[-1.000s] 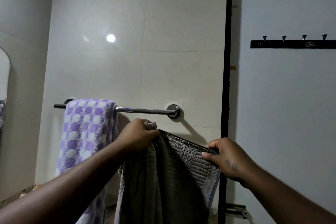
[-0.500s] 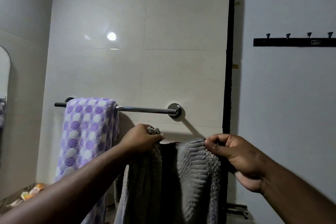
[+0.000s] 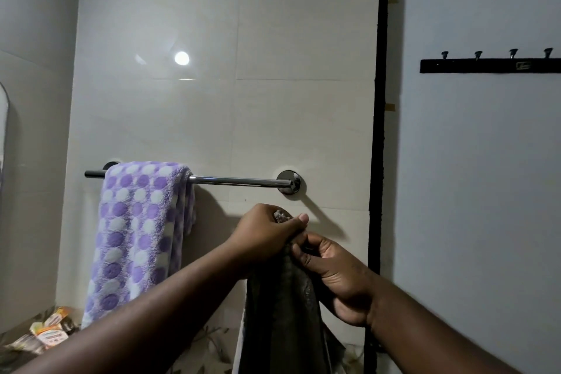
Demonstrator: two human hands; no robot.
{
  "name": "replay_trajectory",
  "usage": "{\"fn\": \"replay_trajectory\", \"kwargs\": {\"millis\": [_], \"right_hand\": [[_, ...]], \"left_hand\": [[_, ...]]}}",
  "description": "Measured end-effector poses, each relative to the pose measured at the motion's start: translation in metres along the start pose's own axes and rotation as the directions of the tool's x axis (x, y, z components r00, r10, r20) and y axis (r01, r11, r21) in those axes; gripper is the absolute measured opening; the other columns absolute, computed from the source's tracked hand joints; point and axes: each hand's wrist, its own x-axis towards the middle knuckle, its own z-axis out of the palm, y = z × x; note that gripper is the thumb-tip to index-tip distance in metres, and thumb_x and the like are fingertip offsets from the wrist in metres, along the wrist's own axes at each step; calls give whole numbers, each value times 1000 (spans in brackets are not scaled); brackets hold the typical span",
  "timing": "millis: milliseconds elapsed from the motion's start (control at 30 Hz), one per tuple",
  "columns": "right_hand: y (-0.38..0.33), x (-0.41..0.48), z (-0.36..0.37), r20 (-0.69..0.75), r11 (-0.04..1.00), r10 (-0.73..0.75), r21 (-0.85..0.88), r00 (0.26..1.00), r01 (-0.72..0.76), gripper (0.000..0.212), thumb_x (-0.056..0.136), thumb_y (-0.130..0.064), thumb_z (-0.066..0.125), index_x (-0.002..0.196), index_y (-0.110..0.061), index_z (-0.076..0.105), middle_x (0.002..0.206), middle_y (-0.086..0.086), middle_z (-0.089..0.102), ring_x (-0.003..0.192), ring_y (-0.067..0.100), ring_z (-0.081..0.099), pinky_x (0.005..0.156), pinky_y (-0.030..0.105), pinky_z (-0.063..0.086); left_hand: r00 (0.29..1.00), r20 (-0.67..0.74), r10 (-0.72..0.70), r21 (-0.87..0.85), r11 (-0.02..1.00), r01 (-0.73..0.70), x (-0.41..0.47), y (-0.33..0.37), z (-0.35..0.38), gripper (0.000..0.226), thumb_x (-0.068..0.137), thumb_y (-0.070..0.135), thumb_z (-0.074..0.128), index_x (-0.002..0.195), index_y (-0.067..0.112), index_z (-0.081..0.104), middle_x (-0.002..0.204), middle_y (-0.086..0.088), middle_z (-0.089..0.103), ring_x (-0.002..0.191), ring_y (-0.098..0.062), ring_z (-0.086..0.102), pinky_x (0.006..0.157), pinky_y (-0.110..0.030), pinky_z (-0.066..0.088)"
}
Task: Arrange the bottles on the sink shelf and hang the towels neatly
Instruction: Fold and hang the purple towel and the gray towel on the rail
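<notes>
A grey ribbed towel [image 3: 282, 313] hangs folded in half below the chrome towel bar [image 3: 236, 181]. My left hand [image 3: 267, 234] grips its top corners in a bunch just under the bar. My right hand [image 3: 337, 276] sits right beside and below it, fingers pinching the towel's upper edge. A purple and white dotted towel [image 3: 136, 231] is draped over the left part of the bar. The right half of the bar is bare.
A black door frame [image 3: 378, 130] runs down the right of the tiled wall. A black hook rail [image 3: 488, 65] is fixed to the door. Packets and small items [image 3: 48, 334] lie on a ledge at lower left. A mirror edge [image 3: 3, 146] shows at far left.
My right hand has moved left and brought its towel corner to my left hand, so the spread grey towel is now folded together. The view has tilted slightly.
</notes>
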Motion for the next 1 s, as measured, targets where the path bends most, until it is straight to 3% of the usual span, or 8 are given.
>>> {"fn": "replay_trajectory", "kwargs": {"millis": [167, 267, 400, 500, 667, 800, 867, 1000], "right_hand": [[6, 2, 2, -120, 999, -19, 39, 993, 24, 34, 89, -12, 67, 120, 0, 64, 113, 24, 73, 92, 30, 75, 71, 34, 63], [5, 5, -4, -234, 996, -93, -23, 968, 90, 30, 86, -18, 66, 110, -1, 66, 113, 26, 72, 98, 33, 70, 86, 41, 59], [-6, 1, -18, -309, 989, -145, -25, 940, 145, 13, 81, -20, 67, 90, -11, 67, 96, 17, 73, 83, 24, 70, 76, 37, 61], [-17, -5, -29, -333, 986, -165, -23, 928, 167, 5, 79, -19, 67, 79, -15, 68, 84, 10, 75, 71, 19, 72, 64, 32, 61], [-20, -6, -39, -354, 988, -156, -56, 922, 146, 7, 82, -20, 66, 83, -13, 65, 96, 15, 67, 91, 26, 62, 89, 42, 52], [-12, -1, -40, -301, 987, -64, -158, 951, 17, 7, 89, -16, 67, 82, -14, 67, 97, 9, 68, 96, 19, 61, 93, 33, 47], [-11, 0, -42, -352, 947, -71, -317, 933, -47, 11, 89, -15, 71, 78, -16, 70, 91, -1, 70, 93, 11, 62, 80, 24, 45], [-21, -1, -50, -507, 732, -299, -666, 809, -147, 12, 87, -18, 77, 78, -15, 70, 96, -3, 71, 97, 16, 63, 75, 28, 42]], "left_hand": [[990, -135, 33, 126, 992, -16, 0, -5, -3, 49, 82, 71, 66, 86, 23, 70, 77, 7, 72, 69, -7, 66, 63, -28, 50], [991, -106, 85, 380, 924, -39, 0, -10, -16, 59, 79, 83, 54, 89, 26, 63, 90, 4, 72, 82, -12, 67, 68, -32, 54], [986, 137, -95, 479, 878, 18, -1, -16, -39, 75, 74, 92, 50, 72, 17, 59, 69, 6, 62, 59, -11, 54, 54, -25, 41], [941, 310, -137, 487, 873, -33, -6, -20, -64, 55, 80, 74, 68, 68, 21, 59, 59, 5, 45, 52, -11, 40, 46, -21, 29], [905, 424, -25, -131, 987, 89, -20, -23, -85, 23, 96, 34, 65, 88, 14, 71, 63, 3, 39, 49, -8, 33, 42, -18, 27], [912, 402, 82, -431, 896, 109, -30, -20, -77, 17, 99, 20, 64, 84, 13, 63, 73, -4, 50, 59, -12, 43, 52, -23, 35], [900, 430, 73, -515, 838, 178, -33, -18, -73, 15, 97, 23, 69, 83, 16, 66, 77, -5, 58, 63, -13, 53, 58, -26, 42], [929, 362, -73, -639, 706, 304, -37, -16, -62, 10, 90, 26, 70, 86, 17, 72, 77, -3, 64, 62, -13, 61, 58, -26, 50]]}}
